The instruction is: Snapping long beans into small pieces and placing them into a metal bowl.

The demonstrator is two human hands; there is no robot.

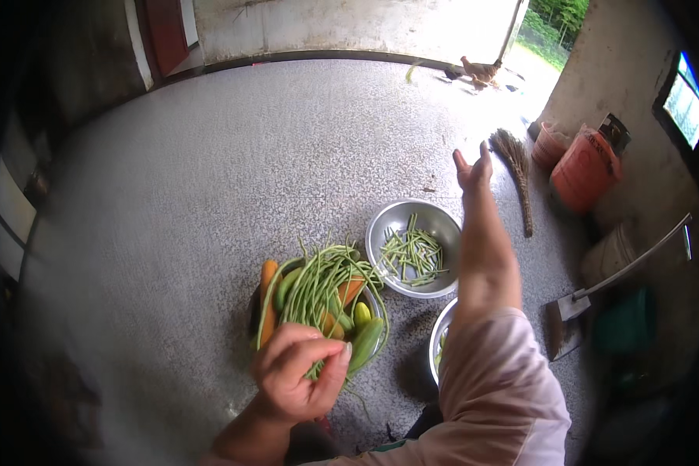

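My left hand [301, 377] is in front of a heaped container of vegetables, its fingers curled and thumb pressed to the fingertips; anything in that pinch is too small to make out. Long green beans [318, 283] drape over the heap, with a pale green cucumber-like vegetable [366, 346] and long orange vegetables [268, 314] around them. My right hand [474, 169] reaches far forward past a steel basin [377, 268], fingers stretched and apart, holding nothing visible. Cut bean pieces [413, 252] lie inside that basin. A second metal bowl [434, 353] is partly hidden by my right sleeve.
A twig broom [514, 167] lies on the speckled floor right of my right hand. Beyond it stand a pink bucket [550, 146] and a red container [585, 172]. A long-handled dustpan [571, 311] and a green bucket [627, 322] are at right. Chickens [481, 71] stand by the bright doorway.
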